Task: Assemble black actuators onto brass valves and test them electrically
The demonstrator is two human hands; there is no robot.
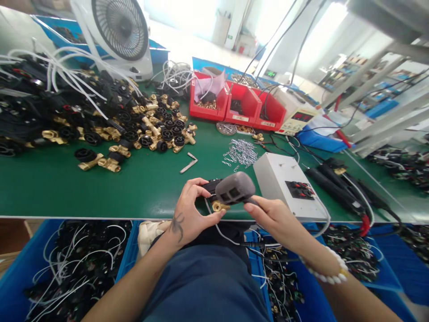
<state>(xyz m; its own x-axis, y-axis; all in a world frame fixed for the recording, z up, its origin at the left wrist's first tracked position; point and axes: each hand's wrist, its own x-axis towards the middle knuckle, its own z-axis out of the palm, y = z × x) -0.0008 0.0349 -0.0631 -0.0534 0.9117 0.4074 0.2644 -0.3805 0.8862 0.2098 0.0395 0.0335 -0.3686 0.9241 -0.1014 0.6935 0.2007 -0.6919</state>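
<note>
At the front edge of the green bench, my left hand (191, 210) is closed around a valve assembly, a black housing (211, 185) with a brass fitting (218, 206) below it. A white cable runs down from this part. My right hand (276, 220) grips the handle of a grey mallet-like tool (236, 187) with a rounded head and square recesses. The tool's head is over the right side of the assembly and hides part of it. Whether the two touch, I cannot tell. Just beyond lie many small metal clip pins (243, 153) and an L-shaped metal piece (189, 163).
Brass valves with black caps (161, 127) and black cabled units (30, 98) pile up at left. Behind stand a white fan (142, 60) and red bins (209, 112). A grey switch box (275, 179) and power supply (295, 112) are on the right. Blue crates (125, 255) sit below.
</note>
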